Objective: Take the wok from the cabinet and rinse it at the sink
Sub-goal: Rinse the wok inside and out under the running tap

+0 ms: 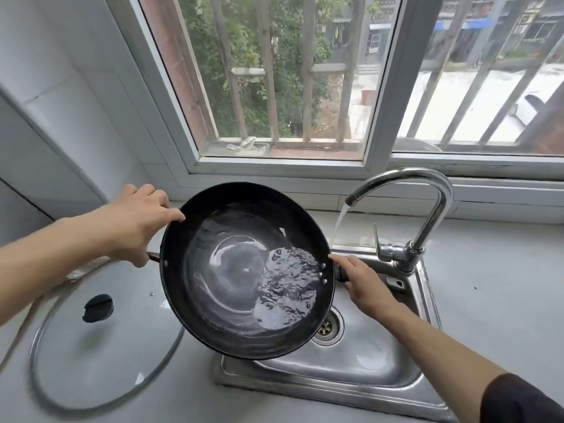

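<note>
A black round wok (232, 270) hangs tilted over the steel sink (366, 370), with a pool of rippling water in its lower right side. My left hand (137, 221) grips the wok's left rim, thumb over the edge by a small handle. My right hand (357, 277) holds the dark handle on the right rim. The chrome faucet (427, 206) runs, and its stream falls behind the wok's right edge.
A glass lid (100, 355) with a black knob lies flat on the grey counter left of the sink. The sink drain (326, 326) shows under the wok. A barred window stands close behind the faucet, and a tiled wall is at the left.
</note>
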### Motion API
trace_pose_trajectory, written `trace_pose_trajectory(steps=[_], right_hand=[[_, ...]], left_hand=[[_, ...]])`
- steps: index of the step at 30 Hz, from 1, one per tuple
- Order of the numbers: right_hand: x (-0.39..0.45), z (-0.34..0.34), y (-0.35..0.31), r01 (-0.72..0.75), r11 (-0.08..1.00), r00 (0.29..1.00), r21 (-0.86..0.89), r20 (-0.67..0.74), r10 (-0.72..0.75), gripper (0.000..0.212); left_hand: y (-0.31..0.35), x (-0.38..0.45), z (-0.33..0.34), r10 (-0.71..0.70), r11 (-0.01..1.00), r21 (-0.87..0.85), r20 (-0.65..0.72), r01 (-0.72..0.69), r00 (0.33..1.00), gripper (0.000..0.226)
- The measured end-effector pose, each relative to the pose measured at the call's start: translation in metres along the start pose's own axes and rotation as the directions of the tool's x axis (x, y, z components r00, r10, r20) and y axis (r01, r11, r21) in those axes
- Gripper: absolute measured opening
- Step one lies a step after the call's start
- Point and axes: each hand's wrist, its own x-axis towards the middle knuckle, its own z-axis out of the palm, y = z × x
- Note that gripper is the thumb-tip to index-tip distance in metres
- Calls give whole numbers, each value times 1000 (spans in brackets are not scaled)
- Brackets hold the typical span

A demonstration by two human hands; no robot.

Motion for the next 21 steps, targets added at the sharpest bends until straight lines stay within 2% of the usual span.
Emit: trace_pose_trajectory(steps=[6,10,17,21], right_hand=[[12,-1,3,11,1000,999,-14,-32,-12,80],[12,-14,7,24,999,999,-40,-25,-25,79],[-11,-36,37,93,984,987,-149,143,-72,87],[-35,-52,38,144,969,978,-200,177,-109,79]], left_hand=[[-3,-1,8,-34,999,34,-57,36,998,98],[-1,6,12,-25,1000,-6,-39,25,999,99],[18,22,16,80,988,-137,51,-72,995,97],[36,29,24,163,972,-190,117,-139,980,97]])
